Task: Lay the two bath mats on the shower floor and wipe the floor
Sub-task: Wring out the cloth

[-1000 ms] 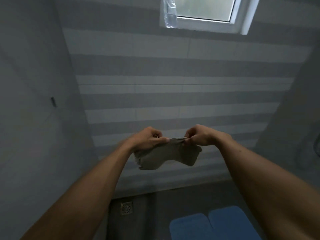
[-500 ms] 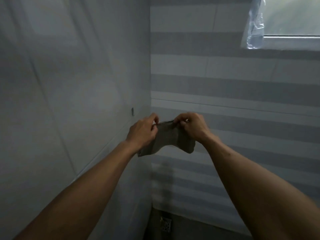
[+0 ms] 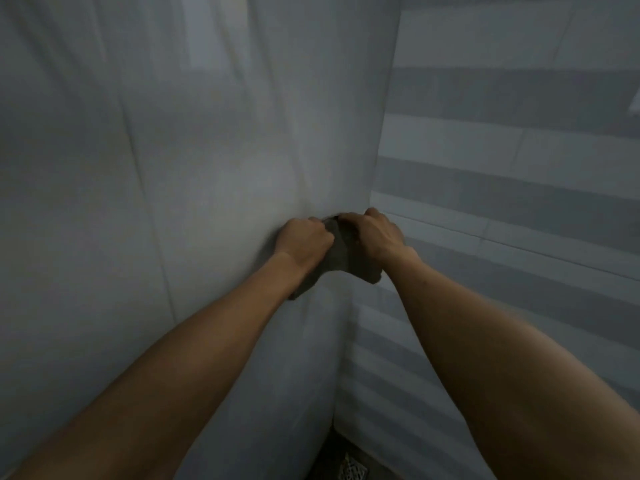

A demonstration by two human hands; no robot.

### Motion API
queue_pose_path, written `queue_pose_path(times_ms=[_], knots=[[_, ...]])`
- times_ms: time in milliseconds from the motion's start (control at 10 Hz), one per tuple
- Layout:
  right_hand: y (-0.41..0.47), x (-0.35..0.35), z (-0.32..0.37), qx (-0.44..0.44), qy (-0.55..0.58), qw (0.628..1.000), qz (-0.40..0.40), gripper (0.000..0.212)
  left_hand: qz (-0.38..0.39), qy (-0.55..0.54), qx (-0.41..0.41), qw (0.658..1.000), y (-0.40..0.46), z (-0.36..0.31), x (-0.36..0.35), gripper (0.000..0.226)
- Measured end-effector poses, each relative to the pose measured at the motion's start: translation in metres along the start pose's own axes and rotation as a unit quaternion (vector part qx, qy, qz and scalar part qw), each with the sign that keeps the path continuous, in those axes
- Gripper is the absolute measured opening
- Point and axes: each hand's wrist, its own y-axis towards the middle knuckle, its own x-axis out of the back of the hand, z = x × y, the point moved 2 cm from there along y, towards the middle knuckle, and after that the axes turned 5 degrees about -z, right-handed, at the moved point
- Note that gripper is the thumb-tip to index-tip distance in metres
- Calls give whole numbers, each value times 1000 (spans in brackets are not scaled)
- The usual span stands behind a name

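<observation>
A person is holding a dark grey cloth (image 3: 341, 252) with both hands, right up against the plain pale wall (image 3: 166, 168) and just left of the corner where that wall meets the striped tiled wall (image 3: 519, 188). The left hand (image 3: 304, 245) is gripping the cloth's left edge with its fingers curled tight, and the right hand (image 3: 372, 233) is grasping the upper right part, knuckles up. The cloth is bunching between the two fists, while its loose ends are hanging below them, one drooping under the left wrist and the other under the right wrist. Far below the cloth, at the foot of the corner, a metal floor drain (image 3: 353, 467) is showing on the dark floor.
</observation>
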Motion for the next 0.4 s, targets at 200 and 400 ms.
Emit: queue_pose_path(times_ms=[200, 400], knots=[[7, -60, 1, -26, 19, 996, 82, 51, 60, -19, 16, 998, 0, -28, -31, 30], [-12, -89, -16, -22, 155, 982, 105, 60, 123, -65, 27, 990, 3, -45, -61, 24]])
